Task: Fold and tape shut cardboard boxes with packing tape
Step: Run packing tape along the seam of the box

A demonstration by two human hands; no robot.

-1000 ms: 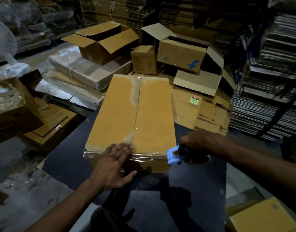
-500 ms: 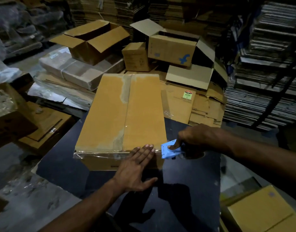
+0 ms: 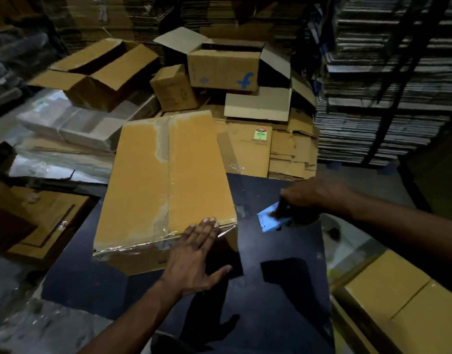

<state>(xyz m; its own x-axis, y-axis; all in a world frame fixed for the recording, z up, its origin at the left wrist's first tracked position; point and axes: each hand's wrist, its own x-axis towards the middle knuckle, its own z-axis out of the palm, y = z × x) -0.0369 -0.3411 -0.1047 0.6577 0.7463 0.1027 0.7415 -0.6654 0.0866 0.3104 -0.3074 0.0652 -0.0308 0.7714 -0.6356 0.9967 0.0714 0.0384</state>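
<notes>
Under the flat left fingers (image 3: 207,227), the box (image 3: 166,180) looks taped shut; right hand (image 3: 309,198) grips the tape dispenser (image 3: 273,221).

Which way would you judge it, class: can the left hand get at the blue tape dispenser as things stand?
Probably yes. The left hand lies flat on the box's near corner; only bare dark table separates it from the dispenser, though the right hand already grips that.

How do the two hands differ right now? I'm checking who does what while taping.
The left hand lies flat with straight fingers on the near edge of the taped box; the right hand is curled round the blue tape dispenser. The left hand touches the box; the right hand is off to its right, clear of it. Both are over the dark table.
</notes>
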